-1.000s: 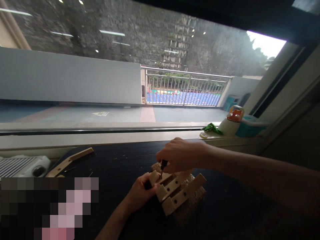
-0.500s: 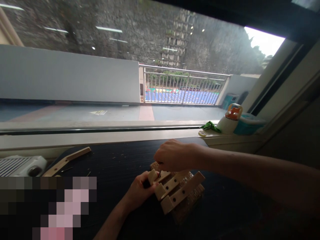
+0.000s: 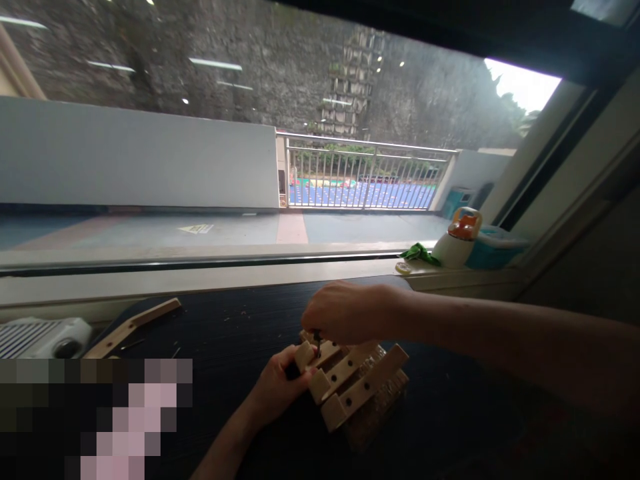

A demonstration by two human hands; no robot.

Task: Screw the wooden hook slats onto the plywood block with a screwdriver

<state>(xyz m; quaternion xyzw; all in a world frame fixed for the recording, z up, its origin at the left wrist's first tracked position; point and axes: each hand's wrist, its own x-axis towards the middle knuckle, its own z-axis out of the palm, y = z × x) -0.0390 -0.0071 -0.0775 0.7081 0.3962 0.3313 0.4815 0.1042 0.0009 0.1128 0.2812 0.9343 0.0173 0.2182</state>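
A small wooden assembly of several pale slats with dark holes lies on the dark table. My left hand is closed round its near left end, steadying it. My right hand is closed over a small dark-handled screwdriver, whose tip points down into the slat at the assembly's left end. Most of the tool is hidden inside my fist.
A loose wooden strip lies at the table's left, beside a white ribbed device. On the window sill at right stand a white and orange bottle, a teal tub and a green cloth. A blurred patch covers the lower left.
My right hand has shifted slightly left and lower over the tool. The view has drifted a little. The left hand and the assembly have kept their place.
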